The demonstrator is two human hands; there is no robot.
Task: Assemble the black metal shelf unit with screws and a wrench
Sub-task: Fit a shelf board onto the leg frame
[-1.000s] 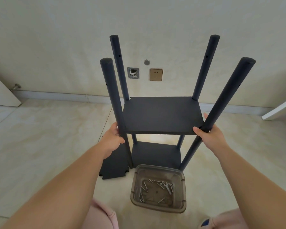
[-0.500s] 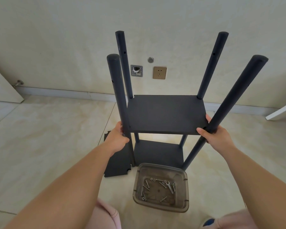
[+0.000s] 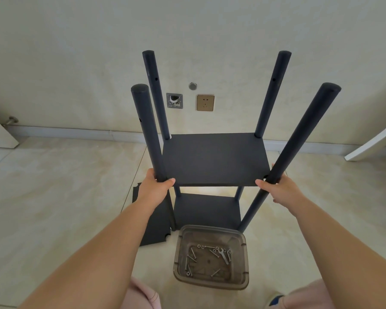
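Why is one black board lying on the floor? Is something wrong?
Nothing looks broken. That loose shelf panel lies flat beside the shelf unit, not yet fitted. The left hand and right hand grip the front posts. Screws and the wrench sit tidily in the plastic bin.

left hand [image 3: 154,190]: shifted up near-left post [image 3: 148,132], thumb now at upper shelf [image 3: 214,158] front corner
right hand [image 3: 276,190]: slid lower on near-right post [image 3: 295,148], thumb at shelf edge
loose panel [image 3: 153,228]: more exposed below left hand
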